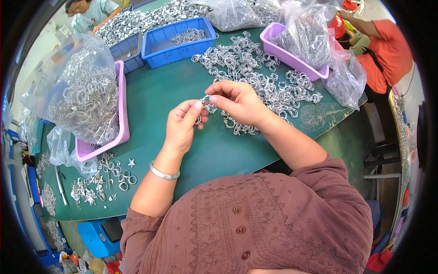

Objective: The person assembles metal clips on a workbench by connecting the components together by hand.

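my left hand (182, 125) and right hand (237, 101) meet above the table (159, 98), fingertips pinched together on one small metal clamp ring (204, 99) held between them; a second ring seems to hang below my left fingers, though it is too small to be sure. left thumb and forefinger close on the lower side of the piece, right thumb and forefinger on the upper. a plain silver bangle (164, 173) sits on my left wrist.

just beyond my right hand lies a loose heap of the same rings (255, 68), bright, thin, springy-looking bands with small ears, tangled into one another. risk, as i judge it: the piece is small, smooth and held only at the fingertips, so a slip could drop it into the heap, where it would be lost among identical parts; the ears could also snag a neighbour and pull up a cluster.

further out, a purple plastic tray (122, 105) at my left carries a clear, crinkled bag of rings (84, 96); another purple tray (292, 59) at upper right holds a similar bag. a blue plastic bin (178, 48) with a few rings stands ahead. near the table's left edge, small sorted rings and bits (102, 180) lie scattered. the table top is matte green, scuffed pale at right. other people sit at the far corners.
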Demonstrator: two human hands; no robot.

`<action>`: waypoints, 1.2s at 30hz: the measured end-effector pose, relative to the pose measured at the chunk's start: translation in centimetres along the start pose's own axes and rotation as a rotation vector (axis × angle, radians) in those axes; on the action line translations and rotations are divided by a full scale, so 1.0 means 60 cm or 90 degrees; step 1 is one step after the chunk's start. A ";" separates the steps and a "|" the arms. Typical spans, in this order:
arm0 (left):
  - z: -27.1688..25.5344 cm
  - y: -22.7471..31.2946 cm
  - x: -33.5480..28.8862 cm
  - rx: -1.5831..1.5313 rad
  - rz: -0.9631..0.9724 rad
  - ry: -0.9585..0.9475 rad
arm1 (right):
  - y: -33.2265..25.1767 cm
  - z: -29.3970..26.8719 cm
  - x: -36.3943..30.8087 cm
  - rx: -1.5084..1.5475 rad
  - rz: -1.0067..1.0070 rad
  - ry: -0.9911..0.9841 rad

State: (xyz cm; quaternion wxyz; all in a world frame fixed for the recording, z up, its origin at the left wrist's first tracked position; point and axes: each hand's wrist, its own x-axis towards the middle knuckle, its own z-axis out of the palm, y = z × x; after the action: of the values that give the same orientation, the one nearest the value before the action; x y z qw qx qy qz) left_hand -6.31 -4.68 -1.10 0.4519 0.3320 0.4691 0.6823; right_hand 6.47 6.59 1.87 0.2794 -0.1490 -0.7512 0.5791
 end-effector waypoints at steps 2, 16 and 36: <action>0.001 0.001 0.001 -0.014 -0.016 0.009 | 0.004 -0.002 0.001 0.074 0.039 -0.019; 0.002 0.001 -0.001 -0.037 -0.017 0.018 | 0.009 0.001 -0.006 0.067 -0.013 -0.036; 0.005 -0.004 -0.001 0.013 0.095 -0.010 | 0.002 -0.006 -0.013 0.073 0.042 -0.036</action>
State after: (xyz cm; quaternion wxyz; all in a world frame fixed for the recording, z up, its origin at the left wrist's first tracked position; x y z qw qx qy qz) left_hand -5.95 -4.60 -1.26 0.4000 0.3762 0.4463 0.7066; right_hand 7.25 6.48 1.61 0.2464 -0.1412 -0.7193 0.6340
